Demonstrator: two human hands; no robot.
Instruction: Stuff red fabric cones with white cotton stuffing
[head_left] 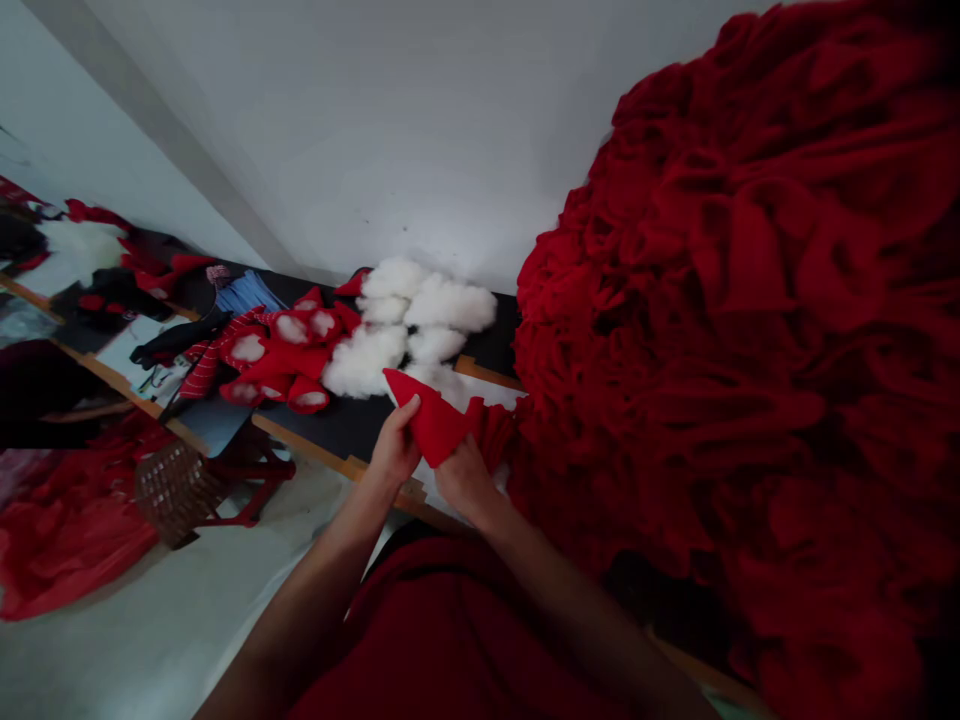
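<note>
In front of my body I hold a red pointed cloth hat, its tip toward the upper left. My left hand is closed on its left side, with the thumb pressed on the cloth. At the wide lower end is my right hand; its fingers are hidden inside the hat's opening. Just beyond the hat lie fluffy white clumps of stuffing. More red cloth pieces stand immediately right of my right hand.
A huge heap of red cloth pieces rises on the right. Red pieces with white-filled openings lie on the dark table at left. Farther left are a woven-seat stool, another person's arm and red sheeting. A wall stands behind.
</note>
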